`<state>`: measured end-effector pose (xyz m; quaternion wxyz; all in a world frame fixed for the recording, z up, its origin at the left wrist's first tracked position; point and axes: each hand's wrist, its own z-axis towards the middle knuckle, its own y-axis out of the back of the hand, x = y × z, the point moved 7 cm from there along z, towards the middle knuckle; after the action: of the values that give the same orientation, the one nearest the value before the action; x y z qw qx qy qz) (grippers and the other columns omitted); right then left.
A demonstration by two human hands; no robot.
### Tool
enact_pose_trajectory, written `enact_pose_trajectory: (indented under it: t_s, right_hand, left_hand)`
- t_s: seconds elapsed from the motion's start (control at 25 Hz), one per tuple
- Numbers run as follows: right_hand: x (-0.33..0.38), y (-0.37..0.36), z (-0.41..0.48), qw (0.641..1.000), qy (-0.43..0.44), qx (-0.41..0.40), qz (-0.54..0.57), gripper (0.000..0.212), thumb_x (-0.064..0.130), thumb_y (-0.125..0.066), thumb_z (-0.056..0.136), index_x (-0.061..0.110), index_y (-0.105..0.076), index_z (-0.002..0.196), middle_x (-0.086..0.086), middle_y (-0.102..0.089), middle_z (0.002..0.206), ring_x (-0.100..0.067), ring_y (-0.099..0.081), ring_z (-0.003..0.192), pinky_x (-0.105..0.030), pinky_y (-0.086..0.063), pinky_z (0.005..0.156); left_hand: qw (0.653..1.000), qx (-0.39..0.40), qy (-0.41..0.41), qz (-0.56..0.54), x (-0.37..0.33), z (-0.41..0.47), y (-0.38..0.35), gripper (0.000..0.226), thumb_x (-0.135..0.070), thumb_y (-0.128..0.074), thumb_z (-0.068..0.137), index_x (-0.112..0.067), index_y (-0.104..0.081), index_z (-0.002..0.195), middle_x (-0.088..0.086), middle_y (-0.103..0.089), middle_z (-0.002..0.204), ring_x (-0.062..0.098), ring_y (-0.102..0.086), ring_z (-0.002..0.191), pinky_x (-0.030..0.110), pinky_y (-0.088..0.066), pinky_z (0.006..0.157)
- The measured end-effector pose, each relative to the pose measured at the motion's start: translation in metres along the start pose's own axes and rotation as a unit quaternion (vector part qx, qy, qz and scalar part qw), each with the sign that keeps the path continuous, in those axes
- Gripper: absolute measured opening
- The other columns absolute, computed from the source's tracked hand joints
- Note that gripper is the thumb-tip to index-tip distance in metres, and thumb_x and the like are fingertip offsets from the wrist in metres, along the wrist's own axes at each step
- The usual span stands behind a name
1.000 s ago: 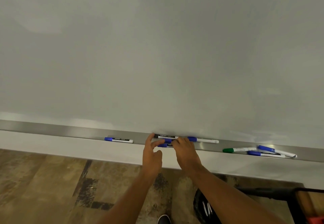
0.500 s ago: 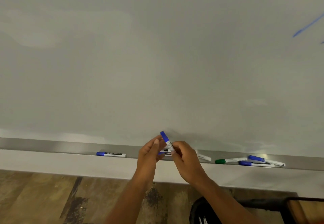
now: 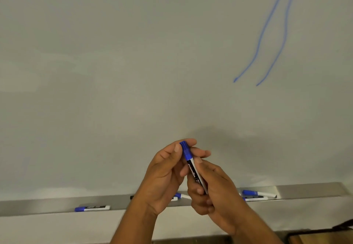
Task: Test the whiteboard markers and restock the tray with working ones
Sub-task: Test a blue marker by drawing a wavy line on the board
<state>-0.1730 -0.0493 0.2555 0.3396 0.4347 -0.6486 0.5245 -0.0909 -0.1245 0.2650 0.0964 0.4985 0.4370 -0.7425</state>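
I hold a blue-capped marker upright in front of the whiteboard. My right hand grips its white and black barrel. My left hand has its fingertips closed round the blue cap, which sits on the marker. Below, the metal tray runs along the board's lower edge. One blue marker lies at its left, another shows between my wrists, and two more lie at the right.
Two long wavy blue lines are drawn on the board at the upper right. A white ledge runs under the tray. A dark frame with something wooden sits at the bottom right corner.
Both hands lifted the marker from the tray up in front of the board. My view tilted upward, bringing the blue lines into sight and the floor out of it.
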Motion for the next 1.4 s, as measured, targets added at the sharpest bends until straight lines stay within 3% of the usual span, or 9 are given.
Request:
enact_pose_trajectory:
  t_s: [0.24,0.36,0.56,0.64,0.88,0.96,1.12,1.28,1.4]
  right_hand:
    - [0.042,0.002,-0.036,0.999,0.017,0.021,0.036,0.057,0.063,-0.059,0.088,0.009,-0.061,0.102,-0.002,-0.035,0.062,-0.012,-0.025,0.044,-0.020,-0.028,0.045]
    - [0.058,0.010,-0.057,0.999,0.036,-0.019,-0.012,0.050,0.057,-0.049,0.093,0.008,-0.057,0.093,-0.003,-0.030,0.059,-0.013,-0.021,0.043,-0.020,-0.022,0.045]
    - [0.055,0.007,-0.103,0.969,0.169,-0.045,-0.174,0.062,0.017,-0.011,0.109,0.002,-0.056,0.070,-0.016,-0.052,0.078,0.004,-0.048,0.073,-0.007,-0.043,0.054]
    - [0.050,0.016,-0.111,0.965,0.167,-0.063,-0.192,0.049,0.022,-0.027,0.110,0.018,-0.069,0.084,0.021,-0.058,0.064,0.004,-0.052,0.058,-0.008,-0.039,0.055]
    - [0.098,0.017,-0.114,0.942,0.295,-0.033,-0.155,0.029,0.047,-0.066,0.086,0.039,-0.062,0.114,-0.013,-0.065,0.070,-0.016,-0.052,0.043,-0.024,-0.044,0.044]
    - [0.110,0.020,-0.116,0.921,0.348,-0.024,-0.175,0.032,0.055,-0.065,0.088,0.032,-0.068,0.109,-0.015,-0.069,0.083,-0.023,-0.066,0.053,-0.027,-0.049,0.047]
    - [0.138,0.020,-0.108,0.918,0.340,0.017,-0.201,0.035,0.012,-0.058,0.091,0.026,-0.069,0.121,-0.012,-0.072,0.112,-0.036,-0.068,0.097,-0.044,-0.054,0.072]
    - [0.190,-0.005,-0.124,0.758,0.523,-0.078,-0.382,0.051,0.019,-0.073,0.084,0.028,-0.056,0.131,0.010,-0.073,0.114,-0.014,-0.069,0.097,-0.015,-0.050,0.081]
    - [0.230,-0.027,-0.142,0.643,0.639,-0.152,-0.393,0.035,0.044,-0.073,0.087,0.025,-0.064,0.115,0.013,-0.072,0.094,-0.010,-0.069,0.087,-0.012,-0.048,0.081]
  left_hand:
    - [0.999,0.008,-0.038,0.014,-0.024,0.007,-0.054,0.030,-0.038,-0.064,0.101,-0.014,-0.076,0.114,0.021,-0.077,0.119,0.050,-0.054,0.127,0.057,-0.044,0.101]
    - [0.996,-0.021,-0.053,0.075,-0.034,0.010,-0.075,0.025,-0.038,-0.062,0.099,-0.020,-0.080,0.104,0.017,-0.079,0.119,0.047,-0.061,0.117,0.035,-0.059,0.076]
    - [0.944,-0.198,-0.264,0.000,-0.140,0.007,-0.039,0.016,-0.026,-0.053,0.105,-0.022,-0.069,0.106,0.001,-0.080,0.116,0.026,-0.073,0.122,0.048,-0.046,0.111]
    - [0.943,-0.168,-0.279,0.063,-0.152,0.009,-0.050,0.021,-0.029,-0.053,0.107,-0.019,-0.070,0.115,0.006,-0.077,0.128,0.029,-0.071,0.125,0.049,-0.049,0.108]
    - [0.971,-0.107,-0.216,0.013,-0.125,0.019,-0.082,0.034,-0.034,-0.052,0.106,-0.013,-0.071,0.123,0.016,-0.070,0.138,0.034,-0.067,0.130,0.052,-0.056,0.106]
    - [0.975,-0.085,-0.206,0.003,-0.124,0.021,-0.084,0.034,-0.035,-0.054,0.106,-0.013,-0.073,0.123,0.017,-0.069,0.140,0.035,-0.067,0.131,0.048,-0.058,0.103]
    - [0.974,-0.074,-0.214,0.012,-0.140,0.030,-0.088,0.036,-0.033,-0.050,0.108,-0.009,-0.065,0.129,0.019,-0.068,0.140,0.038,-0.066,0.131,0.048,-0.058,0.102]
    - [0.921,-0.064,-0.366,0.121,-0.205,0.041,-0.116,0.030,-0.031,-0.052,0.109,-0.010,-0.067,0.123,0.015,-0.073,0.134,0.035,-0.068,0.128,0.048,-0.057,0.105]
    - [0.741,-0.109,-0.552,0.366,-0.259,0.041,-0.148,0.022,-0.021,-0.055,0.111,-0.012,-0.070,0.125,0.005,-0.071,0.139,0.023,-0.064,0.135,0.043,-0.053,0.113]
